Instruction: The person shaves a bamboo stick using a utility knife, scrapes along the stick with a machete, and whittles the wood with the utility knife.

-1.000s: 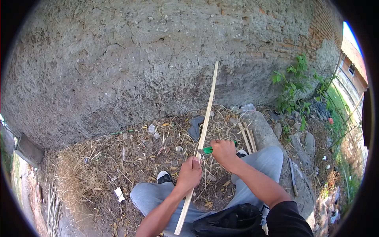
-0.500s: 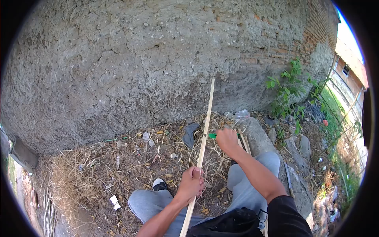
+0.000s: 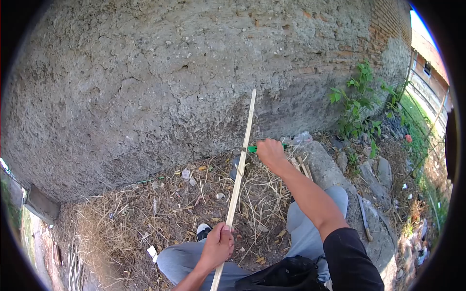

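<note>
So the left grip (image 3: 218, 245) is wrapped snug around the pale strip (image 3: 245, 131), low down between the knees (image 3: 177, 259), probably so it won't wobble while the far end sticks up in front of the rough wall (image 3: 145, 106). Can't tell if that end touches it. The right grip (image 3: 270, 154) is clenched around a green-handled tool (image 3: 252, 149), its dark blade (image 3: 244, 149) right at the strip, well above the left one. My guess: that gap keeps the holding side safe. A long knife (image 3: 363, 218) lies on the stone to the right, likely parked handy.
</note>
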A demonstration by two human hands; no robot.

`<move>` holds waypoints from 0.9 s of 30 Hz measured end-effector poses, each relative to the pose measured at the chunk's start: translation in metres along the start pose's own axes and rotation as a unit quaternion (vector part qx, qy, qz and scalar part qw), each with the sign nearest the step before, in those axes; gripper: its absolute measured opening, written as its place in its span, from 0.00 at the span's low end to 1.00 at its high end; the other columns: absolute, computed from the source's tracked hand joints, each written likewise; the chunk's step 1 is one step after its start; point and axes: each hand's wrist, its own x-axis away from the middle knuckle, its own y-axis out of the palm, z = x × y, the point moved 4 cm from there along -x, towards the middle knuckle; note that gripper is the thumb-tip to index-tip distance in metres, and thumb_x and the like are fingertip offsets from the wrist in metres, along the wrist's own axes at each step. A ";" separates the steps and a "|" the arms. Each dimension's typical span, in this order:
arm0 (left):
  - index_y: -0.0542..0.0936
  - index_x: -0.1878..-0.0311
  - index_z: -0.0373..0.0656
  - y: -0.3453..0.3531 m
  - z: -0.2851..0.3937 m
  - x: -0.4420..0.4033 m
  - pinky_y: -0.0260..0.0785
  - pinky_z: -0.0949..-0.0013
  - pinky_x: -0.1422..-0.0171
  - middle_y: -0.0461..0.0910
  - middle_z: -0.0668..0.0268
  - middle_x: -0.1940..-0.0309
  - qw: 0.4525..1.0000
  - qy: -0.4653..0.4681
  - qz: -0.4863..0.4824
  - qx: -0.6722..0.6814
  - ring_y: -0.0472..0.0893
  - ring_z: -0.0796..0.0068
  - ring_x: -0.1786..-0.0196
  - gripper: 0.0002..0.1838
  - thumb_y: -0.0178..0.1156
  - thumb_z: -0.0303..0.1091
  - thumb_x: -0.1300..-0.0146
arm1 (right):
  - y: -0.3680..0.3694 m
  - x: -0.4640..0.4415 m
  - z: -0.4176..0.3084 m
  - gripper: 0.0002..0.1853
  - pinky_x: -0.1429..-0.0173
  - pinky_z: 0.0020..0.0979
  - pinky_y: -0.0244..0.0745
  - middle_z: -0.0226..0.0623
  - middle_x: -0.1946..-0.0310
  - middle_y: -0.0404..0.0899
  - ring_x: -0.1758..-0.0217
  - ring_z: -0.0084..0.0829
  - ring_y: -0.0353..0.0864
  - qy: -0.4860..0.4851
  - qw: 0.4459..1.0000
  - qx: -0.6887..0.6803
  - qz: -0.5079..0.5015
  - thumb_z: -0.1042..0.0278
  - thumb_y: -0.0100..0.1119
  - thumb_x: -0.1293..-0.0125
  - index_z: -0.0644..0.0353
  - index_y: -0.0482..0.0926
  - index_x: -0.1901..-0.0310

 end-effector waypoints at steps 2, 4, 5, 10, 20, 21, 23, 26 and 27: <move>0.67 0.57 0.39 0.000 -0.001 0.018 0.55 0.76 0.84 0.62 0.73 0.82 1.000 0.014 0.004 -0.011 0.63 0.86 0.85 0.14 0.40 0.41 0.22 | -0.002 -0.004 0.007 0.10 0.63 0.45 0.81 0.50 0.70 0.84 0.66 0.48 0.86 -0.014 1.000 0.005 -0.001 0.68 0.54 0.41 0.60 0.85 0.70; 0.70 0.53 0.38 -0.007 -0.025 0.045 0.59 0.77 0.80 0.67 0.73 0.81 0.998 -0.050 -0.045 0.003 0.67 0.86 0.82 0.13 0.44 0.40 0.23 | 0.000 -0.011 0.051 0.10 0.62 0.44 0.81 0.50 0.68 0.85 0.63 0.47 0.87 0.116 0.993 -0.001 0.012 0.68 0.54 0.40 0.58 0.85 0.70; 0.70 0.53 0.38 -0.018 -0.038 0.055 0.59 0.77 0.80 0.67 0.73 0.81 0.998 -0.049 -0.043 -0.011 0.67 0.86 0.82 0.13 0.44 0.40 0.23 | -0.006 -0.010 0.064 0.10 0.62 0.44 0.81 0.50 0.68 0.85 0.63 0.47 0.87 0.124 0.992 -0.011 0.018 0.68 0.54 0.40 0.58 0.85 0.70; 0.72 0.54 0.45 -0.041 -0.074 0.070 0.53 0.79 0.83 0.63 0.76 0.82 0.998 -0.044 0.012 -0.036 0.61 0.85 0.85 0.16 0.44 0.47 0.23 | 0.003 -0.009 0.065 0.10 0.56 0.43 0.81 0.47 0.63 0.85 0.57 0.46 0.86 0.063 0.996 0.042 -0.044 0.69 0.53 0.38 0.59 0.85 0.66; 0.74 0.58 0.40 -0.053 -0.065 0.089 0.64 0.65 0.80 0.74 0.65 0.81 0.977 0.025 0.083 -0.195 0.75 0.71 0.82 0.17 0.45 0.44 0.24 | -0.042 0.021 0.020 0.09 0.60 0.46 0.75 0.50 0.76 0.80 0.68 0.51 0.83 0.083 0.926 -0.285 -0.235 0.66 0.64 0.48 0.65 0.78 0.74; 0.74 0.53 0.39 -0.047 -0.063 0.082 0.64 0.71 0.77 0.74 0.68 0.80 0.974 0.066 0.073 -0.205 0.72 0.78 0.80 0.13 0.47 0.40 0.25 | -0.060 0.034 0.001 0.11 0.61 0.46 0.74 0.50 0.79 0.78 0.70 0.49 0.82 0.065 0.927 -0.300 -0.217 0.66 0.65 0.48 0.65 0.76 0.75; 0.74 0.48 0.37 -0.037 -0.049 0.074 0.63 0.77 0.74 0.73 0.72 0.78 0.970 0.102 0.070 -0.208 0.70 0.86 0.78 0.12 0.50 0.36 0.26 | -0.076 0.071 -0.033 0.15 0.63 0.45 0.73 0.46 0.82 0.76 0.73 0.44 0.81 0.015 0.920 -0.323 -0.221 0.62 0.66 0.45 0.64 0.73 0.77; 0.72 0.40 0.37 -0.018 -0.016 0.051 0.65 0.79 0.76 0.77 0.70 0.73 0.983 0.074 0.009 -0.166 0.72 0.88 0.77 0.17 0.54 0.32 0.28 | -0.071 0.113 -0.062 0.19 0.66 0.41 0.73 0.38 0.82 0.74 0.75 0.34 0.80 0.045 0.871 -0.445 -0.204 0.56 0.67 0.41 0.62 0.71 0.77; 0.72 0.41 0.37 -0.011 -0.009 0.042 0.65 0.79 0.76 0.77 0.70 0.72 0.979 0.101 0.012 -0.179 0.71 0.88 0.77 0.16 0.54 0.32 0.28 | -0.070 0.119 -0.063 0.21 0.68 0.37 0.72 0.33 0.82 0.73 0.75 0.28 0.79 0.110 0.811 -0.551 -0.161 0.53 0.68 0.40 0.60 0.70 0.76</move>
